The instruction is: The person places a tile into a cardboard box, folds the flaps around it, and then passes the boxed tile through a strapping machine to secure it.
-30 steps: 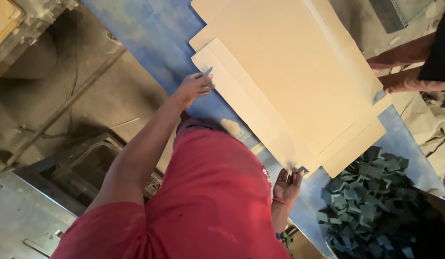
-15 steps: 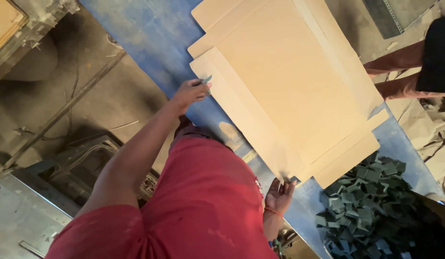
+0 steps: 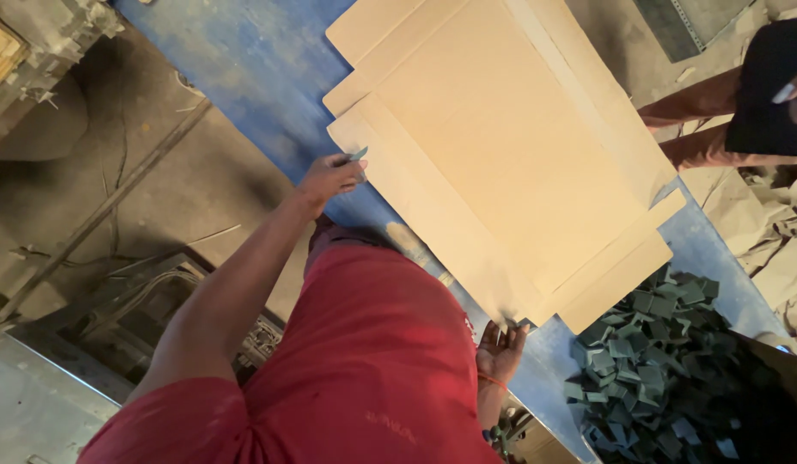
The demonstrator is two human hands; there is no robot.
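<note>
Broadly, the blue bench (image 3: 269, 94) carries a stack of large tan cardboard sheets (image 3: 510, 146) lying slantwise across it, their lower corners reaching out toward the near edge where the person in the red shirt (image 3: 364, 361) stands. Since the sheets are fanned rather than squared, a pull from one corner alone could slew the top sheet and leave the stack more skewed. Beside the stack's right-hand corner lies a heap of small dark green pieces (image 3: 656, 369); a sheet swung that way might sweep some off the bench edge. The left hand (image 3: 331, 179) is closed around a small grey-green piece, pressed at the sheets' near left corner. The right hand (image 3: 500, 348) pinches the lowest corner of the sheets with fingers curled; a thin grip there may slip or crease the board. Another person's arms (image 3: 699, 129) rest at the far edge.
</note>
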